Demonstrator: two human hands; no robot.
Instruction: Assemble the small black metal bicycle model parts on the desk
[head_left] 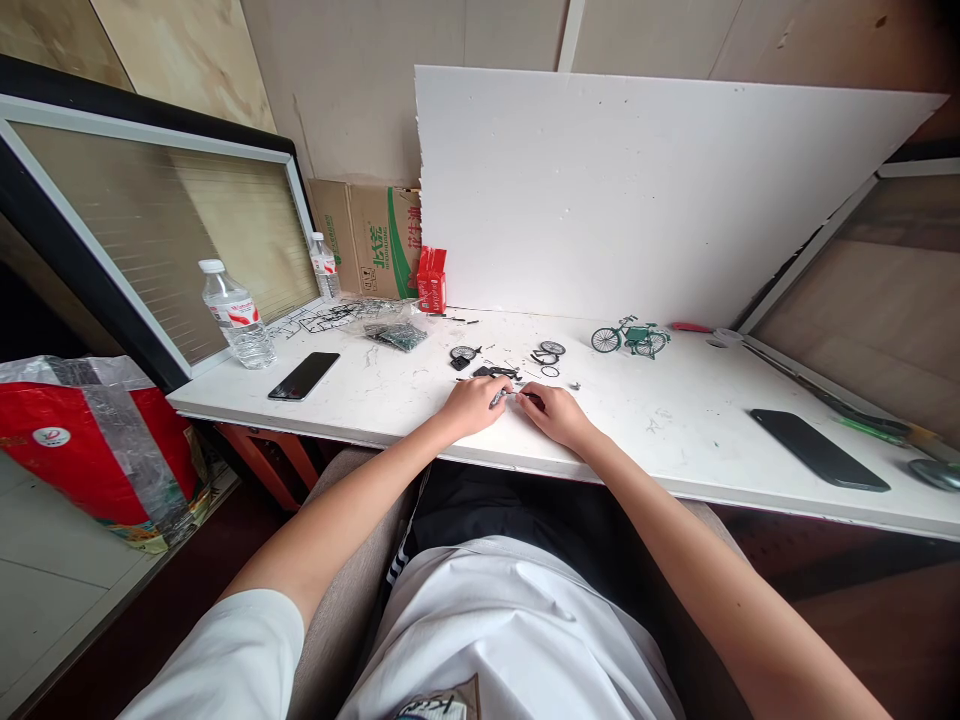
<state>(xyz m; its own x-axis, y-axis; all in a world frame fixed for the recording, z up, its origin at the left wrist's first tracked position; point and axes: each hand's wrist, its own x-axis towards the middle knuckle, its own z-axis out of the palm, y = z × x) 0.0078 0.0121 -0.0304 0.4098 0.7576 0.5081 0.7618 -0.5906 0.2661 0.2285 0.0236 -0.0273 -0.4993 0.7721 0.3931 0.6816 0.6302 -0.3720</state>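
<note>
My left hand (472, 405) and my right hand (559, 413) rest together on the white table (675, 420), near its front edge. Between their fingertips they pinch a small dark and silvery model part (508, 396); its exact shape is too small to tell. Just beyond the hands lie loose black pieces: small wheels (553, 348), a dark wheel piece (462, 354) and thin bits (496, 372). A finished green miniature bicycle (630, 337) stands farther back to the right.
A black phone (304, 375) lies at left, another phone (819, 449) at right. Two water bottles (238, 314), a red carton (432, 279), a bag of green parts (396, 335), black part frames (330, 318) and a cardboard box (375, 240) stand behind. Tools (877, 430) lie far right.
</note>
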